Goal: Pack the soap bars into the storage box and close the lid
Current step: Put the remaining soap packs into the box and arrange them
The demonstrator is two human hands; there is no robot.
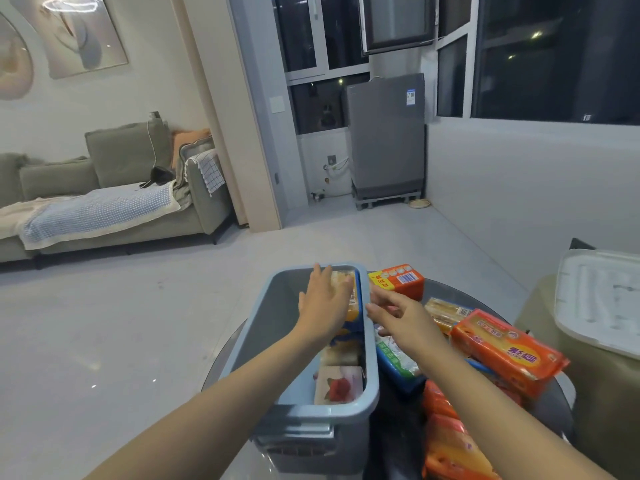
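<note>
A blue-grey storage box [268,327] stands open on a round dark table. Along its right wall lie several soap bars, among them a yellow and blue pack [353,306] and a white one with a red flower [341,386]. My left hand [323,303] reaches into the box with straight fingers lying on the yellow pack. Just right of the box rim hovers my right hand [398,315], its fingers loosely spread and holding nothing. More soap lies right of the box: an orange box [401,280], a big orange pack [509,348], a blue-green pack [394,363].
The box's translucent white lid [602,299] rests on a beige seat at the right. More orange soap packs [450,441] are piled at the table's near right. The table edge [225,344] curves left of the box, over a pale floor.
</note>
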